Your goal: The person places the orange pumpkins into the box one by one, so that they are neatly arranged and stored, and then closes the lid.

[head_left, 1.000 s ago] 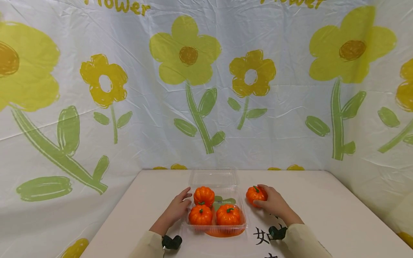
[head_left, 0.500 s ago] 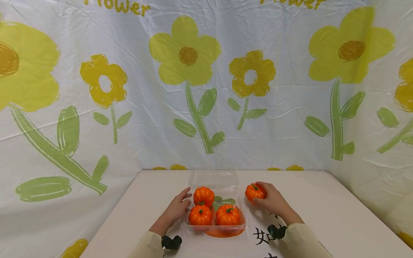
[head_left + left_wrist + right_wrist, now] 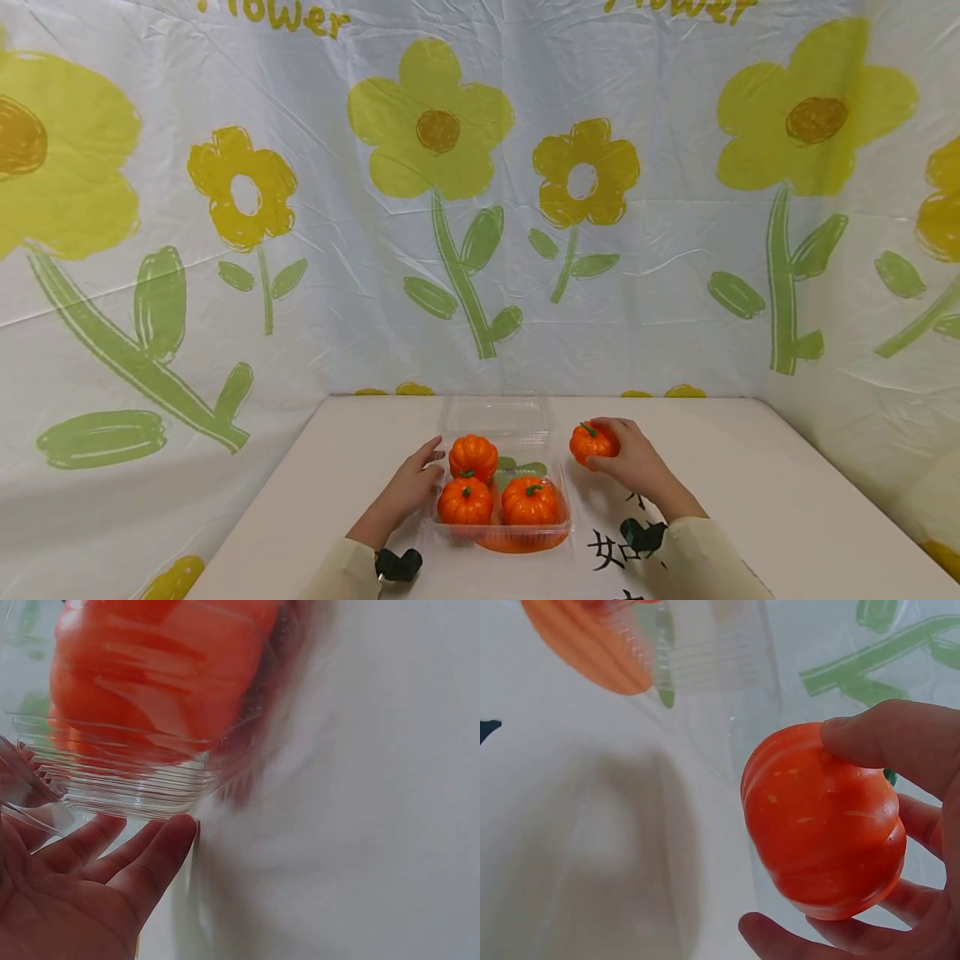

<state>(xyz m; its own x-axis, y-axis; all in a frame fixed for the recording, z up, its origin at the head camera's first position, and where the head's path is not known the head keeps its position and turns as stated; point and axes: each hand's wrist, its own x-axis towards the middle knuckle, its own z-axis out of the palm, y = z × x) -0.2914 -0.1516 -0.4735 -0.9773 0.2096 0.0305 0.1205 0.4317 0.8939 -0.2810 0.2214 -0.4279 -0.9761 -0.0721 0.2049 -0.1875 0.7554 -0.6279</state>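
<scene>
In the head view a clear plastic clamshell box (image 3: 566, 500) sits on the table with its lid (image 3: 495, 414) folded back. Inside are three small orange toy pumpkins: one at back left (image 3: 473, 457), one at front left (image 3: 465, 502), one at front right (image 3: 530, 501). My left hand (image 3: 405, 487) rests against the box's left side; the left wrist view shows its fingers (image 3: 154, 862) stretched along the ribbed wall. To the right of the box, my right hand (image 3: 637, 460) grips a fourth pumpkin (image 3: 821, 825) between thumb and fingers, its green stem mostly hidden in the right wrist view.
The pale tabletop (image 3: 750, 483) carries black printed characters (image 3: 606, 550) at front right and an orange print (image 3: 521, 542) under the box. A white curtain (image 3: 660, 333) with yellow flowers surrounds the table's back and sides.
My right hand has moved the held pumpkin slightly away from me, up in the head view, and tilted it. The left hand and the box stay in place.
</scene>
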